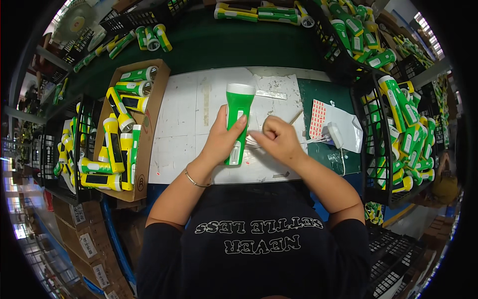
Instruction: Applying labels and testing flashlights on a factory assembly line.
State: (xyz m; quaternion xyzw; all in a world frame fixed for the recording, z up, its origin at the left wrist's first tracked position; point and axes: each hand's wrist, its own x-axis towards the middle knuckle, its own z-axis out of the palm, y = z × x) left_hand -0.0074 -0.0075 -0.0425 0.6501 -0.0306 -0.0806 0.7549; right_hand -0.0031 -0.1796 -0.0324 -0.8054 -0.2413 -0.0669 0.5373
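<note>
My left hand (221,133) is wrapped round a green flashlight (240,107) with a white head. The flashlight stands nearly vertical in the picture, head toward the far side, above the white work surface (179,114). Just right of it is my right hand (279,140), its fingers curled in and its thumb pointing at the flashlight's side. Whatever those fingers may hold is hidden. Behind the right hand, a white cable (253,143) lies partly covered on the surface.
On the left stands a cardboard box (158,99) of green and yellow flashlights, beside a black crate (48,164). More flashlights fill black crates at right (377,129) and far right. A sheet of red stickers (317,118) and a white adapter (335,134) lie right of my hands.
</note>
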